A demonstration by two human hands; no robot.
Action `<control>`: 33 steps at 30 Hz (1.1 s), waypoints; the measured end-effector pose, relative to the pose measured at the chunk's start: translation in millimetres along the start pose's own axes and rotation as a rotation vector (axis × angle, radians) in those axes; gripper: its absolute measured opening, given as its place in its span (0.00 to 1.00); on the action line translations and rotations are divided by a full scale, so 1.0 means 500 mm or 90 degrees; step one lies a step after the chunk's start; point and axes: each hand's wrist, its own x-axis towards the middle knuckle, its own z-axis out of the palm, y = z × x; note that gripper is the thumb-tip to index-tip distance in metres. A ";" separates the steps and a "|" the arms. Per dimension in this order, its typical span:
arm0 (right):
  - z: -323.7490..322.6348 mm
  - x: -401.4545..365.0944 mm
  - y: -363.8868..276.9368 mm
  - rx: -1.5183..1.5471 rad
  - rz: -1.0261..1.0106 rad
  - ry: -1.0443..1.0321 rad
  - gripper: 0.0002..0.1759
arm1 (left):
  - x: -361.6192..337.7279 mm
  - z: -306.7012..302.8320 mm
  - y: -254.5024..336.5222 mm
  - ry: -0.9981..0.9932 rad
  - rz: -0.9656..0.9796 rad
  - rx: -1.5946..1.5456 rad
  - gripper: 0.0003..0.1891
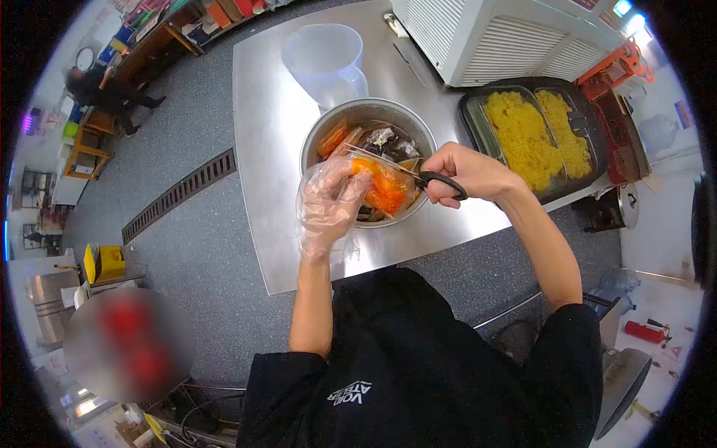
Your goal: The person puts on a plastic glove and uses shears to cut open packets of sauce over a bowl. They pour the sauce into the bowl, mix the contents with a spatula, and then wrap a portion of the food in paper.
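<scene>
The view is bright and mostly sharp, with strong fisheye bending and black, vignetted corners. Lamps (633,24) burn white at upper right, and pale glare streaks the steel table (276,187) at upper centre. The black shirt (418,358) shows little detail. A smooth circular blur covers the lower left; far-left shelves look soft.

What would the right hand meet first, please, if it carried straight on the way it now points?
The right hand, scissors leading, would probably meet the orange-filled packet first; the blades overlap it in view, though depth is unclear.
</scene>
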 end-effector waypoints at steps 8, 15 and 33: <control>0.013 0.013 -0.017 -0.047 0.038 0.023 0.21 | -0.005 -0.008 -0.020 0.007 0.044 0.116 0.07; 0.010 0.030 0.006 -0.084 -0.002 0.051 0.22 | -0.009 -0.010 -0.021 0.001 0.051 0.115 0.07; 0.004 0.038 0.002 -0.183 0.049 0.037 0.29 | -0.022 0.006 -0.033 -0.041 0.171 0.318 0.05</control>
